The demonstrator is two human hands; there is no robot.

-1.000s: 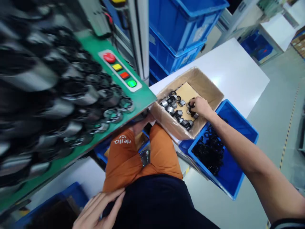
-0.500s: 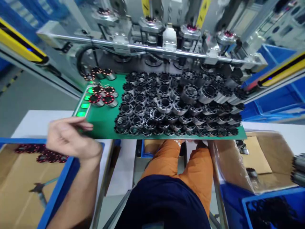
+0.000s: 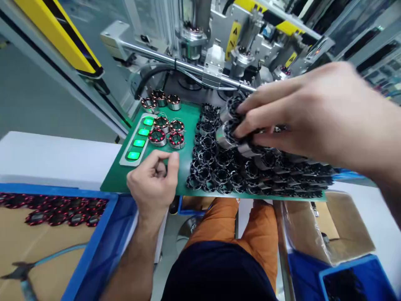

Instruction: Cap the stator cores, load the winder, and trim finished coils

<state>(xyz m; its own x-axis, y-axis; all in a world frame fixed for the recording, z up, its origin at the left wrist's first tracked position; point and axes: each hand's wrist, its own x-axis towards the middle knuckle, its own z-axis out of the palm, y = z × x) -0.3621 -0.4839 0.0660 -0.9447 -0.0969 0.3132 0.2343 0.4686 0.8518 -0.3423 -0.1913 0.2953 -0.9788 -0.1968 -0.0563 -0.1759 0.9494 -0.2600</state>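
My right hand point(image 3: 307, 113), partly blurred, reaches in from the right. Its fingers and thumb grip bare stator cores point(image 3: 223, 137), at least two, with steel sides and black slotted insulation, just over the left part of the block of similar cores point(image 3: 205, 156). That block stands in rows, partly stacked, on a green work surface point(image 3: 188, 193). My left hand point(image 3: 153, 179) is closed in a loose fist at the front left of the surface, nothing visible in it. Just beyond it stand several wound stators point(image 3: 177, 140) with copper or red windings.
A panel with green-lit buttons point(image 3: 133, 155) lies left of the wound stators. Machine spindles and a horizontal rail point(image 3: 150, 52) run behind. A blue-rimmed bin point(image 3: 94, 246) at left holds red-wound stators and pliers point(image 3: 21, 269). A cardboard box point(image 3: 351, 225) stands at right.
My right hand has come into view from the right with stator cores and is now over the block. My left hand has moved right, onto the green surface's front. The view has shifted left.
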